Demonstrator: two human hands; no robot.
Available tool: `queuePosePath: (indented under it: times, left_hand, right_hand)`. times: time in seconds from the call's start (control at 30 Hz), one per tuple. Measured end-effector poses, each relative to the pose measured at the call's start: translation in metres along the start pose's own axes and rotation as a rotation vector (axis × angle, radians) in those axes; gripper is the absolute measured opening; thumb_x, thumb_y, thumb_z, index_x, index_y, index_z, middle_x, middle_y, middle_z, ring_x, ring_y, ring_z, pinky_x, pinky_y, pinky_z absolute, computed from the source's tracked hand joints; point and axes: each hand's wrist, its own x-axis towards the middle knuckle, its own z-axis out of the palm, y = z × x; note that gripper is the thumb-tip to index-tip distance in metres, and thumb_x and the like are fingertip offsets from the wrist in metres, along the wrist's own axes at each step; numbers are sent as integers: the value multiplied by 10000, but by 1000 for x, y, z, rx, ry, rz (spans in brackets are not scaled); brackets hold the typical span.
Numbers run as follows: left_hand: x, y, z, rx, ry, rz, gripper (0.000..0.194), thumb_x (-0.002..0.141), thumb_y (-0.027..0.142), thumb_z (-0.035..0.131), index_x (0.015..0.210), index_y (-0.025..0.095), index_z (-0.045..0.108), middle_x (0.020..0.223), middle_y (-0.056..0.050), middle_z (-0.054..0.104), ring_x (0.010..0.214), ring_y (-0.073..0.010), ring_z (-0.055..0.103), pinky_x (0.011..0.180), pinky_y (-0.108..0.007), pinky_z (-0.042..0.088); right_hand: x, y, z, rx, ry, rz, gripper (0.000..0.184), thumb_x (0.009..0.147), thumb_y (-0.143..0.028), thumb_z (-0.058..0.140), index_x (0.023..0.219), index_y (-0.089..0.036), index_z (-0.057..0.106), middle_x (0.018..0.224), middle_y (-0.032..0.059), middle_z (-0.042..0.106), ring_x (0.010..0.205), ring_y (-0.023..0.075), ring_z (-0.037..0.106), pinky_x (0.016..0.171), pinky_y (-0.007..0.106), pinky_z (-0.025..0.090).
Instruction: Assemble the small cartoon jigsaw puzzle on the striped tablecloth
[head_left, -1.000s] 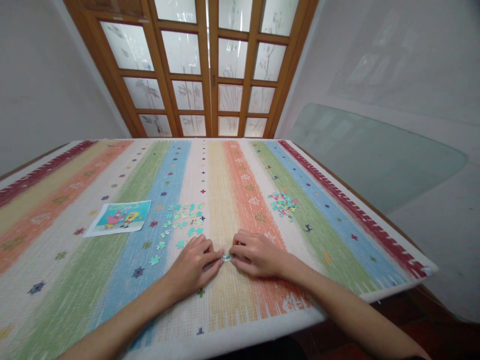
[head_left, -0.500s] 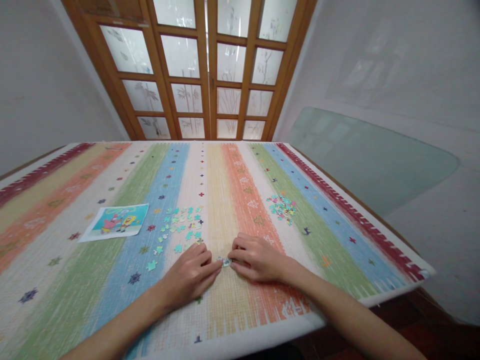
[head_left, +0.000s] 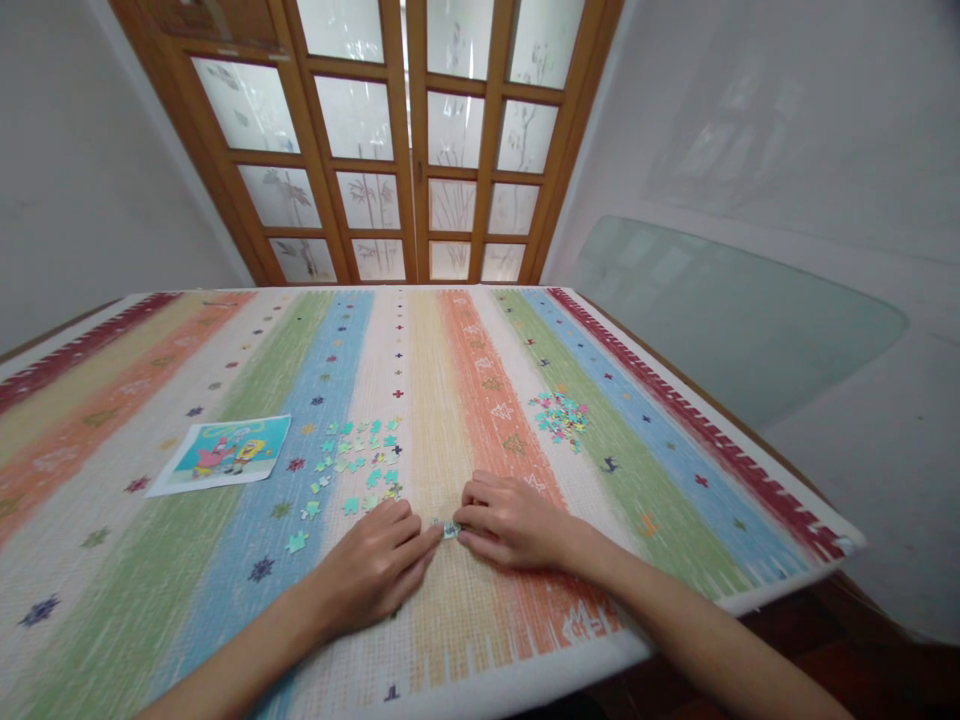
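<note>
Small pale jigsaw pieces [head_left: 450, 530] lie between my two hands on the yellow stripe of the tablecloth; whether they are joined I cannot tell. My left hand [head_left: 379, 555] has its thumb and forefinger closed at their left edge. From the other side, my right hand [head_left: 506, 522] pinches their right edge, its fingers curled and partly hiding them. Beyond my left hand, several loose turquoise jigsaw pieces [head_left: 358, 462] are spread out in rough rows. A denser pile of mixed-colour jigsaw pieces [head_left: 559, 418] sits farther off to the right.
A printed cartoon picture sheet [head_left: 225, 455] lies flat at the left. The striped tablecloth [head_left: 442, 400] covers the table up to its near edge. Behind stand wooden glazed doors [head_left: 411, 170], and a glass panel [head_left: 735, 320] leans on the right wall.
The view has shifted slightly, so the table items appear lower and farther left. My left fingertips have drawn back a little, showing more of the pieces; my right hand keeps its pinch.
</note>
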Motion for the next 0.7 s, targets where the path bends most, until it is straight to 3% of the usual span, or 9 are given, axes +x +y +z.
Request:
queuePosePath:
  times: [0.13, 0.5, 0.7]
  left_hand:
    - [3, 0, -5, -1, -50, -31, 219, 1025, 148, 447, 1084, 152, 658, 800, -70, 596, 743, -220, 496, 663, -361, 439]
    - [3, 2, -8, -7, -40, -1, 237, 1010, 129, 439, 1042, 169, 671, 789, -62, 595, 732, -212, 503, 653, -354, 460]
    - [3, -1, -5, -54, 1, 34, 236, 982, 97, 469, 1098, 156, 666, 985, -104, 674, 875, -226, 598, 770, -387, 529]
  right_hand:
    - [0, 0, 0, -4, -3, -3, 182, 972, -254, 561, 886, -157, 689, 868, 83, 644, 791, 191, 533, 653, 313, 389]
    - [1, 1, -1, -13, 3, -11, 196, 976, -257, 556, 891, -158, 702, 865, 80, 649, 797, 192, 537, 644, 313, 380]
    - [-1, 2, 0, 1, 0, -4, 191, 979, -257, 558, 919, -156, 710, 869, 80, 652, 803, 191, 546, 654, 311, 392]
